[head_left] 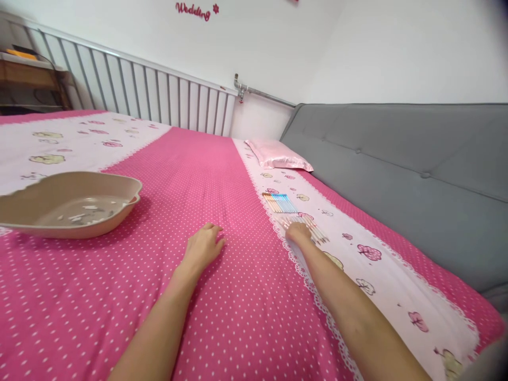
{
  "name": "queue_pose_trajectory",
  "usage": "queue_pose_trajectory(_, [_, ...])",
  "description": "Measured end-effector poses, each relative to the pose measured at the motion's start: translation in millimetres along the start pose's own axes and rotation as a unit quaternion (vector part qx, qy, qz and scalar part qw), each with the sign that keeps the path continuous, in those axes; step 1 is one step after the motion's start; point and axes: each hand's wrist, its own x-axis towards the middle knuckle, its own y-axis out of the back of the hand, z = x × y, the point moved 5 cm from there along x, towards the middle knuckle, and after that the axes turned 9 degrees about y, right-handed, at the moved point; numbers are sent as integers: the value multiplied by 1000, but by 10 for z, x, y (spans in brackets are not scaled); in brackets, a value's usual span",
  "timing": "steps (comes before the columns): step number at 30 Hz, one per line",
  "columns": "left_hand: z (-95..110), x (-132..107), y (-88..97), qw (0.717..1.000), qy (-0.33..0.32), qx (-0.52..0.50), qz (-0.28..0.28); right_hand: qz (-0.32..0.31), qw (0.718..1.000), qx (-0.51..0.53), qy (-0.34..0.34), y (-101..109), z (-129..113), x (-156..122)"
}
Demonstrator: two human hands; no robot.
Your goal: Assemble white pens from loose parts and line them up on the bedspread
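My left hand (pixel 203 244) rests on the pink dotted bedsheet (pixel 222 296), fingers curled loosely downward, holding nothing that I can see. My right hand (pixel 298 232) reaches out to a row of slim pens (pixel 283 207) lying side by side on the pale patterned strip of the sheet. Its fingers are bent over the near end of the row, touching the pens; whether it grips one is hidden. The pens have light blue and orange-pink parts.
A beige shallow basin (pixel 71 203) with small scraps inside sits on the bed at the left. A pink satin pillow (pixel 278 155) lies at the far end. A grey padded sofa back (pixel 416 180) borders the bed's right side. A white radiator (pixel 159 95) lines the wall.
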Motion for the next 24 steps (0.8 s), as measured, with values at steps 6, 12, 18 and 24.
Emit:
queue_pose_trajectory(6, [-30,-5,39,999,6,-40,1,-46,989,135,25,148,-203,-162])
queue_pose_trajectory(12, [-34,12,60,971,28,-238,-28,-210,866,412,191,84,-1077,-830])
queue_pose_trajectory(18, [-80,-19,-163,784,187,-575,-138,-422,582,676,162,-418,-1632,-1486])
queue_pose_trajectory(24, [-97,-44,-339,754,269,-581,-147,-430,564,693,127,-619,-1496,-1469])
